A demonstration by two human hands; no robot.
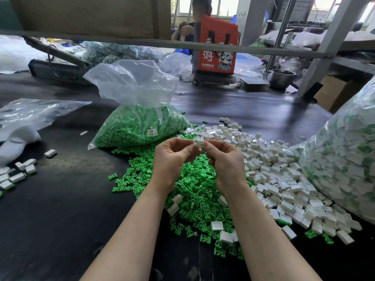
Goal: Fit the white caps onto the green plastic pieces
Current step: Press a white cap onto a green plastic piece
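Bright daylight from rear windows (223, 5); wide-angle bending at edges.

White caps (269, 171) beside green pieces (192, 191)

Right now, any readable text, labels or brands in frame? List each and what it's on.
"TREND": blue letters low on the orange bag standing at the far side of the table.
Large white Chinese character on the same orange bag, left of the cartoon figure: I cannot make it out for certain.
Small white line under it: too blurred.
White sticker on the clear bag of green pieces: printed characters, too small to read.
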